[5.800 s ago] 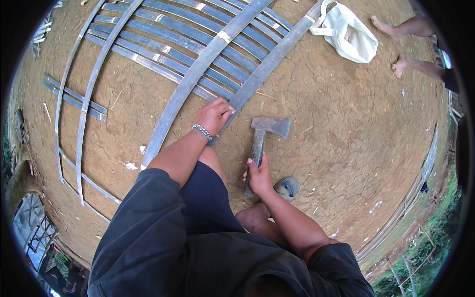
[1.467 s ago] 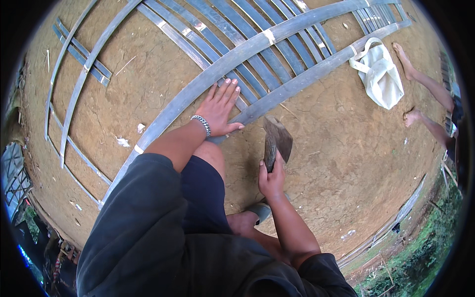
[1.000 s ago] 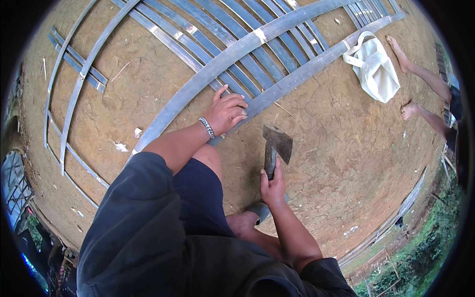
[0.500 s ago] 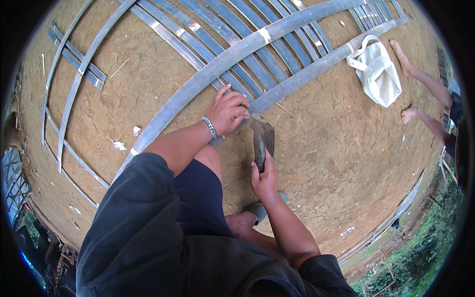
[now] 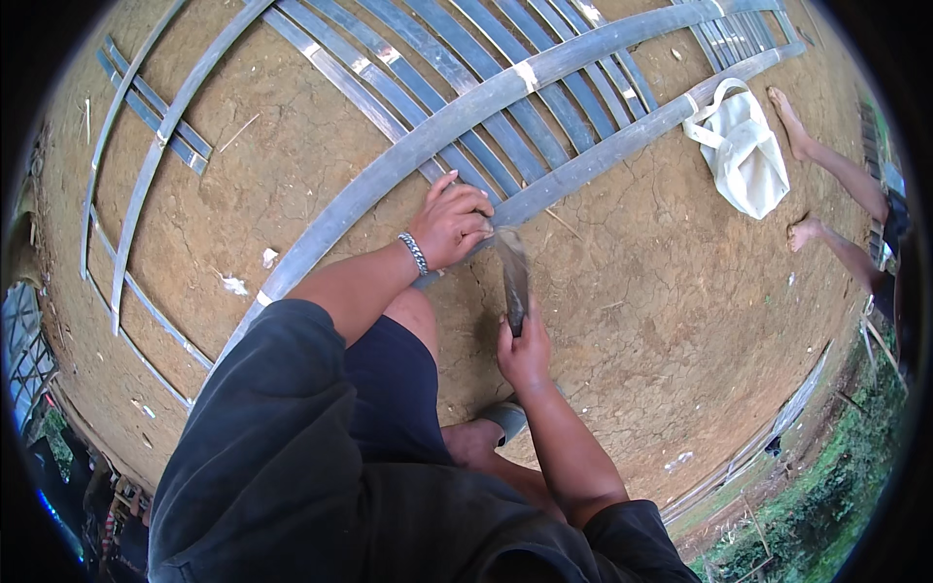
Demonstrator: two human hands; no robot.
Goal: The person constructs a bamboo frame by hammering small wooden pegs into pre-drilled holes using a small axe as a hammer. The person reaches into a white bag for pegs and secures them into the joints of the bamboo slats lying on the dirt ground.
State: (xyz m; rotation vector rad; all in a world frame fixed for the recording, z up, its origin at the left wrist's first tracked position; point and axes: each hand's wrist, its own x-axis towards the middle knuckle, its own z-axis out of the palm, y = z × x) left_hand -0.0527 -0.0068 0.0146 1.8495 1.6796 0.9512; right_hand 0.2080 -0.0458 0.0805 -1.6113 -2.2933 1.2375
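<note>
My right hand (image 5: 523, 352) grips the wooden handle of a hatchet (image 5: 512, 272), whose blurred metal head sits right by my left fingers. My left hand (image 5: 450, 225), with a beaded bracelet at the wrist, presses down on a long grey bamboo strip (image 5: 603, 155) lying on the bare earth. A second long grey strip (image 5: 389, 165) runs parallel just beyond my left hand.
Many thinner grey strips (image 5: 505, 107) lie fanned under the two long ones. A white cloth bag (image 5: 743, 155) rests at the upper right, near another person's bare feet (image 5: 807, 233). More strips (image 5: 146, 107) lie at the left. Grass edges the lower right.
The hatchet has swung from my right side in toward my left hand and now blurs at the strip. My left hand has closed from spread fingers to a grip on the strip.
</note>
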